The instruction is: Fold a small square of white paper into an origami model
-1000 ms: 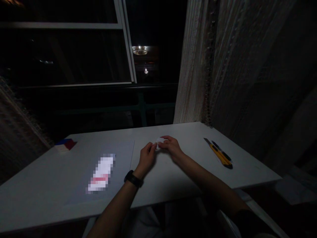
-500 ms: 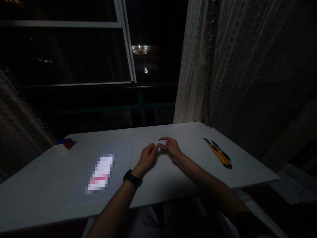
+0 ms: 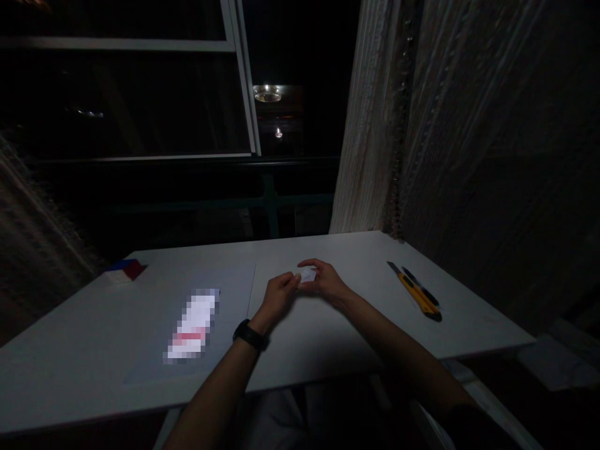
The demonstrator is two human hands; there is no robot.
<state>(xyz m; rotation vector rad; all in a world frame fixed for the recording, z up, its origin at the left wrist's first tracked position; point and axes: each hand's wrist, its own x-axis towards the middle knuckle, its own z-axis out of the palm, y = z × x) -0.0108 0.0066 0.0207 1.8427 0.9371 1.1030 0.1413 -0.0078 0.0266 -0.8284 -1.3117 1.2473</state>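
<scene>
Above the middle of the white table, a small white piece of folded paper [image 3: 307, 275] is held between my two hands. My left hand [image 3: 280, 295], with a dark band on its wrist, pinches the paper's left end between thumb and fingers. From the other side, my right hand [image 3: 330, 282] curves round the paper's right end, its index finger arched over the top. The dim light hides exactly where the right fingertips touch.
A lit phone [image 3: 193, 326], its screen blurred, lies on a pale sheet [image 3: 237, 300] at left. Behind it sits a coloured cube [image 3: 125, 270]. At right lie a yellow box cutter [image 3: 417, 294] and a dark pen [image 3: 422, 286]. A curtain [image 3: 360, 144] hangs behind the table [image 3: 328, 350].
More of the white paper shows between my hands. My right thumb has moved down off its front, and the right fingers are spread wider around it. The left hand keeps its pinch.
</scene>
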